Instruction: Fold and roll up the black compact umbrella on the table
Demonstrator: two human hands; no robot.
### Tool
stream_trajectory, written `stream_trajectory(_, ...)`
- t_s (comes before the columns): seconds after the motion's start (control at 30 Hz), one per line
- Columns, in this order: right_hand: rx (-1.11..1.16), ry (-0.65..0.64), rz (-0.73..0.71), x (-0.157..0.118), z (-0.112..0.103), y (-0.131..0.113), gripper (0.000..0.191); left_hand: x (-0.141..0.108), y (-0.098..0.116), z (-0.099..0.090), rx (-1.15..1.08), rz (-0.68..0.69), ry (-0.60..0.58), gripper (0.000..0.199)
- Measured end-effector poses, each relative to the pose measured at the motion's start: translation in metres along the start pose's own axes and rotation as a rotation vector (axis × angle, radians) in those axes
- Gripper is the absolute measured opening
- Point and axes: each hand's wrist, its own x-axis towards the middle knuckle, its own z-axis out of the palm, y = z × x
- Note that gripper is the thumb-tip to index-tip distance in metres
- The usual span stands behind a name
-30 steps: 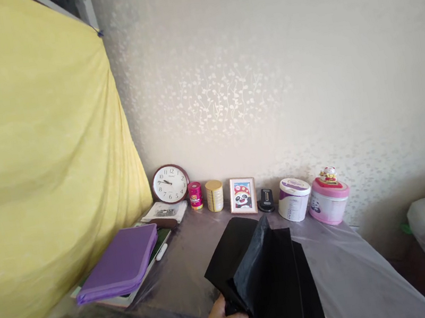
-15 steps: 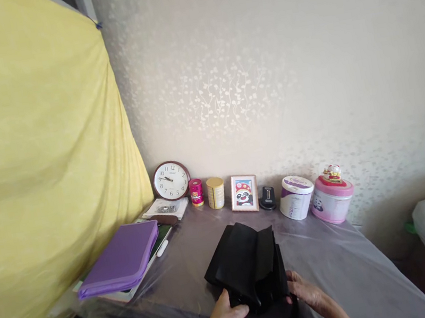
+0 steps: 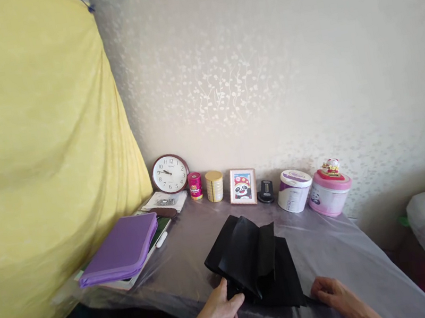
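A black folding umbrella (image 3: 245, 261), its cloth loose and partly spread, lies over the near part of the table. My left hand (image 3: 220, 311) is wrapped round its dark handle, which points down toward me. To the right, my right hand (image 3: 333, 293) has its fingers curled together at the end of a thin black strap that runs from the cloth.
On the grey-covered table (image 3: 186, 249), a purple folder (image 3: 120, 249) lies left. Along the wall stand a clock (image 3: 170, 173), pink tin (image 3: 195, 186), yellow tin (image 3: 215, 186), picture frame (image 3: 242, 186), black device (image 3: 266, 192), white tub (image 3: 294, 191) and pink tub (image 3: 330, 194).
My right hand has moved right, away from the handle side, drawing the strap and a fold of black cloth outward. My left hand keeps its hold, and the view has tilted slightly down.
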Motion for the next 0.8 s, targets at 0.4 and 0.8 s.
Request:
stream_trajectory(0.4, -0.101, 0.078, -0.015, -0.021, 0.009, 0.011, 0.022, 0.005, -0.007, 0.019, 0.348, 0.046, 0.232, 0.05)
stream_trajectory(0.8, -0.114, 0.425, -0.179, -0.012, -0.009, -0.05, 0.029, 0.0, -0.013, 0.029, 0.523, 0.113, 0.249, 0.054)
